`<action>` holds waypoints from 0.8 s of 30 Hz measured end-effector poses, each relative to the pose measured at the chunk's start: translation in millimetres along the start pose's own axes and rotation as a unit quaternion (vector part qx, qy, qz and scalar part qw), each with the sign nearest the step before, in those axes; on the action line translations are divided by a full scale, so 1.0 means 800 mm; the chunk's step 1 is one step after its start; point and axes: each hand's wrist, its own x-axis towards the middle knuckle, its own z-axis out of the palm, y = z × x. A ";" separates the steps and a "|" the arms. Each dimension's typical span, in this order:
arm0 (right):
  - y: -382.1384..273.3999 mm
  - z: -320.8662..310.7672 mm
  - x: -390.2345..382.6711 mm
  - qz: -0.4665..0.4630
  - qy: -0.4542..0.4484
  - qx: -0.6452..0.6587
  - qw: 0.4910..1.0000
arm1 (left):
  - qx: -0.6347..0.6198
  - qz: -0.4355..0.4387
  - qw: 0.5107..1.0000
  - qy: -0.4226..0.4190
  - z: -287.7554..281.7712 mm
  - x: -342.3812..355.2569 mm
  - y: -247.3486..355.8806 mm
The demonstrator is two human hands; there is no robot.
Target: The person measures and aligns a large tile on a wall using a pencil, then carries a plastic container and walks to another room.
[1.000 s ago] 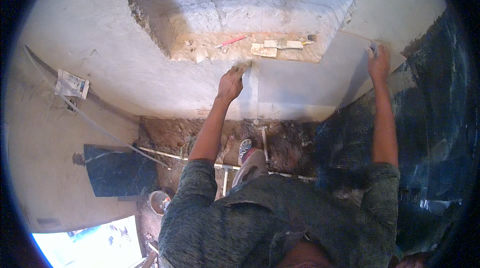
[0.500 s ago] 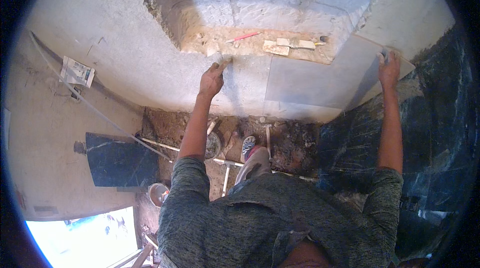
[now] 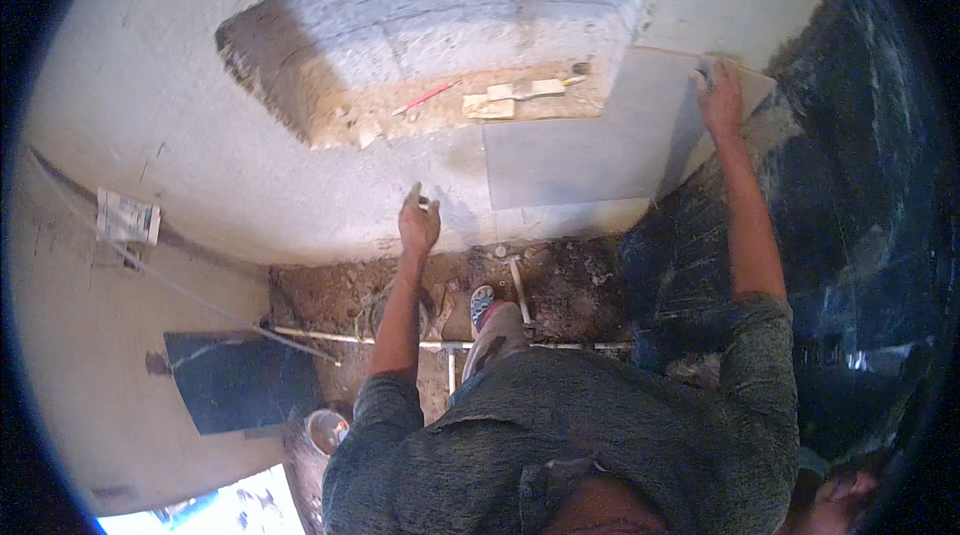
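Pale plastered wall (image 3: pixel 345 190) ahead, rough-edged niche (image 3: pixel 450 30) at 12 o'clock; red pencil (image 3: pixel 425 98) and small pale blocks (image 3: pixel 515 95) on its ledge. Large pale-grey panel, tile-like (image 3: pixel 565 165), stands against the wall at 1 to 2 o'clock, below and right of the niche. Right hand (image 3: pixel 720 100) at 2 o'clock, on the panel's upper right; blurred, so pinch or flat press cannot be told. Left hand (image 3: pixel 420 225) near centre toward 10 o'clock, fingers loosely parted, nothing visible in it, off the panel. Step, as judged: one-handed steadying. Next move calls for right-hand support until the left has contact.
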 end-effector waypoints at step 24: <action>0.022 -0.002 -0.001 0.062 -0.037 0.003 0.997 | -0.027 0.235 0.969 -0.067 0.077 0.058 0.277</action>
